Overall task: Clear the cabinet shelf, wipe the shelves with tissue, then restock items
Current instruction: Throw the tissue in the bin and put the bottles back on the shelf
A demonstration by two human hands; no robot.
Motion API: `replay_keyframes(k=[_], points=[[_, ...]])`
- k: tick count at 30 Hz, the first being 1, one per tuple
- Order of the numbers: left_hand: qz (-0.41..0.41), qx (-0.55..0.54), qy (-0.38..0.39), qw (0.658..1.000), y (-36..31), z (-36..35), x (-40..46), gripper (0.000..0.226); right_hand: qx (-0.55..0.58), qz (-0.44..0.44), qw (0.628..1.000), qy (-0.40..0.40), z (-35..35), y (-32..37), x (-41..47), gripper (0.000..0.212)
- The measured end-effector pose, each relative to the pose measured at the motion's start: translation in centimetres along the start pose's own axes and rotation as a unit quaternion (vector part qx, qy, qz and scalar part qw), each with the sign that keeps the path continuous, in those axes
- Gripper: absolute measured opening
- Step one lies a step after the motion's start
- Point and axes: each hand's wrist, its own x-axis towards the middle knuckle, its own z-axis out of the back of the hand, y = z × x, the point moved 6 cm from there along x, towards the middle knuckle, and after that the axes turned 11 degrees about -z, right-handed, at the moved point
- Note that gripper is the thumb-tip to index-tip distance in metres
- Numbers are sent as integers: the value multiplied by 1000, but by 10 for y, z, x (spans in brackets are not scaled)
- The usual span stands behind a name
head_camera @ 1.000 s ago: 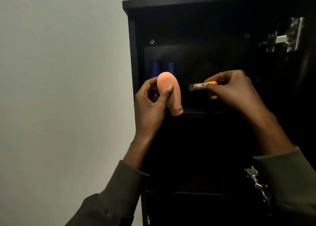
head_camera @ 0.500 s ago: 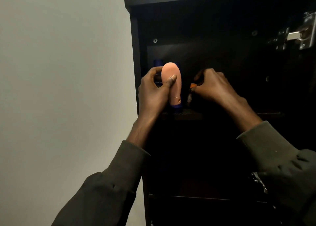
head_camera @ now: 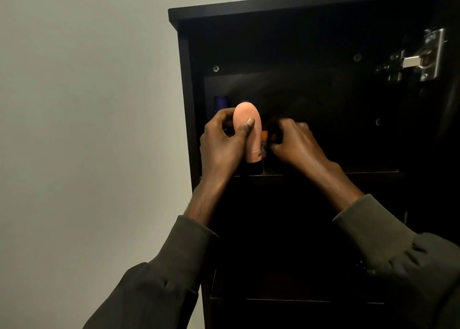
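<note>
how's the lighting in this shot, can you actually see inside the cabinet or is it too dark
Head view: the wall is evenly lit, but the cabinet interior is nearly black, so the shelf edge barely shows. The peach bottle in the left hand stands out clearly. The small orange item by the right hand is dim and slightly blurred. The metal hinge catches glare.

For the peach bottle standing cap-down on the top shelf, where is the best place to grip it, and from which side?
Grip the peach bottle round its wide upper body, coming from the open front-left, as the left hand does now: thumb across the front, fingers behind. The body narrows toward the cap at the bottom, so the broad part gives more hold. The right hand and a small orange-tipped item crowd its right side.
</note>
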Motion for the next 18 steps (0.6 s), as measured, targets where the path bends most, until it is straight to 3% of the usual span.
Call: replay_keyframes(k=[7, 12, 18], points=[[5, -1, -6, 1000, 2, 1, 0, 40, 35, 5, 999, -2, 2, -3, -2, 58], [0, 0, -4, 1000, 4, -1, 0, 40, 97, 11, 994, -55, 22, -5, -7, 50], [-9, 5, 2, 1000, 5, -5, 1, 42, 157, 6, 987, -43, 34, -7, -17, 37]])
